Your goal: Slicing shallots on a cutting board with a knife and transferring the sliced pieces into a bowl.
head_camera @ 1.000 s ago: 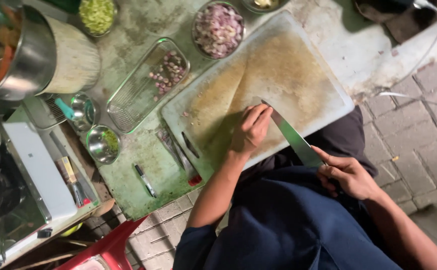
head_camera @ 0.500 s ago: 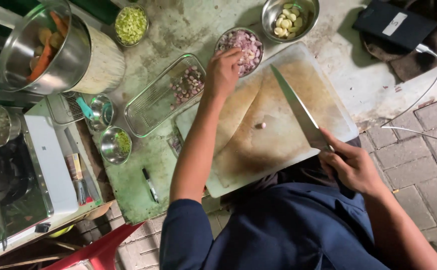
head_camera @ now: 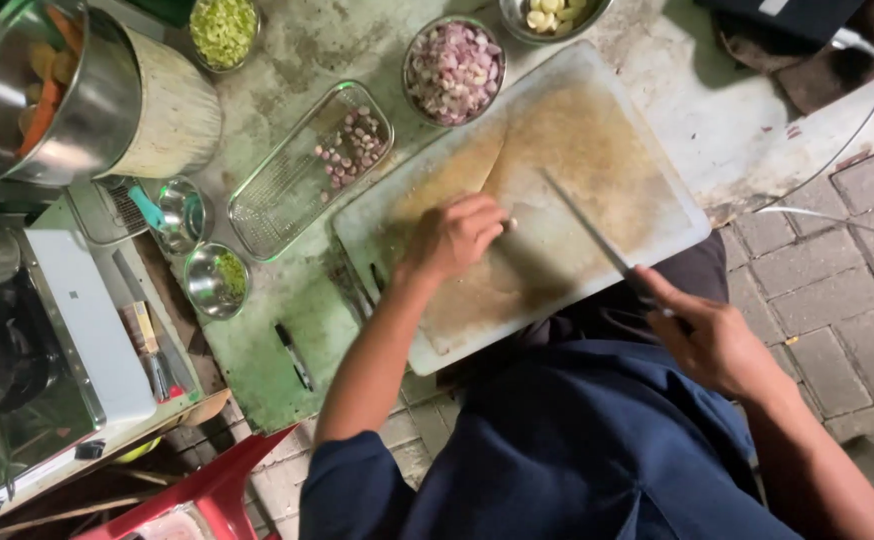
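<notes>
My left hand (head_camera: 457, 235) rests on the stained white cutting board (head_camera: 597, 130), fingers curled around a small pale piece at its fingertips. My right hand (head_camera: 712, 335) grips the handle of a long knife (head_camera: 587, 225), whose blade lies slanted over the board just right of the left hand. A metal bowl of chopped pinkish shallots (head_camera: 453, 70) stands at the board's far edge. Another bowl with peeled pale cloves (head_camera: 554, 15) sits beyond it.
A wire tray (head_camera: 307, 170) with a few shallot pieces lies left of the board. A bowl of chopped greens (head_camera: 223, 30), a large pot with carrots (head_camera: 42, 95), two small metal cups (head_camera: 215, 280), a stove (head_camera: 17, 380) and a red stool (head_camera: 207, 495) are at left. A white cable (head_camera: 857, 130) runs at right.
My left hand has come back from the shallot bowl to the middle of the board and now holds a small piece. The knife has stayed over the board.
</notes>
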